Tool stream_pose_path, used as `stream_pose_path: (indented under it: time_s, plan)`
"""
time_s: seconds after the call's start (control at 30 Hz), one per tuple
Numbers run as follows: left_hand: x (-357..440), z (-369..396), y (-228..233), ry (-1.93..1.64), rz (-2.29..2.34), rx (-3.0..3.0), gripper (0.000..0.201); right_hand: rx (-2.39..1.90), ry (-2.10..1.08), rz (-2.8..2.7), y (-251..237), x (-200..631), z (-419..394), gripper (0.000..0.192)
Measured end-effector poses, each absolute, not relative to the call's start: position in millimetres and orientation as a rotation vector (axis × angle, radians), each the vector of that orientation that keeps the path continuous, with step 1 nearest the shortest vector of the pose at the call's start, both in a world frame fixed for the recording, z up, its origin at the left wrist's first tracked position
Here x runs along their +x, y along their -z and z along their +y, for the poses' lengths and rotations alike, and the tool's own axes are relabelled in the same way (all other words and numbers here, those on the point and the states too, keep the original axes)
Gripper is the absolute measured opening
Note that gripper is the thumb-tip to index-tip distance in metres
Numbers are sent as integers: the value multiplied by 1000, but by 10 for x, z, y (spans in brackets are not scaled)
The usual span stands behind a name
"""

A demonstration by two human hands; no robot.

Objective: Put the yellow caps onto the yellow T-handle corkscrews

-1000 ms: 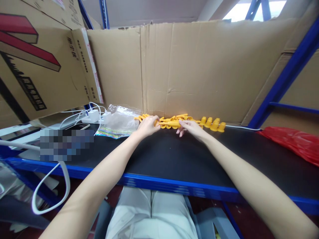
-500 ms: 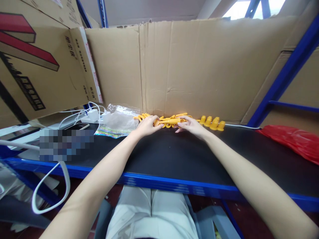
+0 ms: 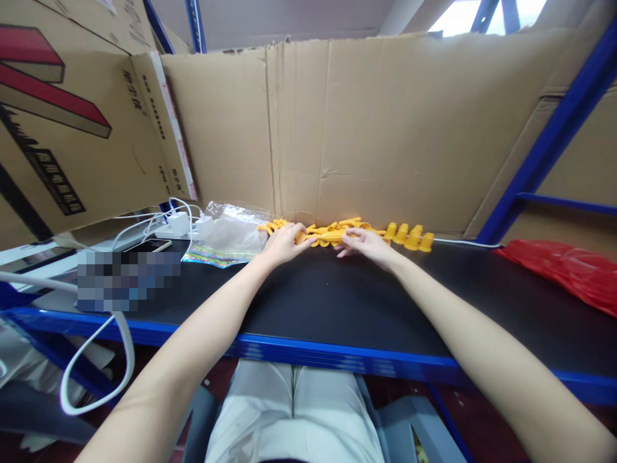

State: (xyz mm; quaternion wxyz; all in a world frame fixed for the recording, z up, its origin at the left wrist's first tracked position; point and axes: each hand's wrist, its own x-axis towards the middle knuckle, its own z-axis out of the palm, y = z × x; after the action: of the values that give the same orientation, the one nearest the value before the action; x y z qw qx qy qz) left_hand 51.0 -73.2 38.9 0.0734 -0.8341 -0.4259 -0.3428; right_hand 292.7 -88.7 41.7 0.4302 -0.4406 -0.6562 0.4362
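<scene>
Both hands meet at a slim yellow plastic piece [image 3: 328, 238] held crosswise above the far part of the black tabletop. My left hand [image 3: 284, 244] is closed on its left end, thumb in front. At the other end, my right hand [image 3: 364, 245] pinches it between thumb and fingers. Its exact kind cannot be made out. Behind and around the hands lie several more yellow plastic parts [image 3: 349, 222], some long, some ring-like, partly hidden by the fingers. To the right of my right hand stand several yellow cup-shaped pieces [image 3: 413, 238].
A clear plastic bag [image 3: 229, 235] lies left of my left hand. Further left are a white charger with cables [image 3: 179, 223] and a blurred-out patch. A red plastic bag [image 3: 562, 270] rests at the right. Cardboard [image 3: 385, 128] walls the back; a blue rail [image 3: 308, 350] edges the front.
The yellow piece between my hands has turned slightly and now looks narrower. Both hands stay in nearly the same place, and the whole view shifts a little.
</scene>
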Motion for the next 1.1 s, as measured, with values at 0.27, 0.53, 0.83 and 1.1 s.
stream_pose_path:
  time_s: [0.27,0.53,0.83,1.1]
  plan:
    - [513,-737,-405,1034,-1292,-2512,36,-1011,-1076,-1671,-435,2940,-898,43]
    - [521,-769,-402,992,-1245,-2516,34,-1035,-1102,-1660,-387,2951,-862,33]
    - [526,-758,-392,979,-1224,-2538,35,-1027,-1254,-1503,-369,2880,-870,27]
    - [513,-781,-423,1061,-1343,-2531,46,-960,-1176,-1191,-594,2951,-851,13]
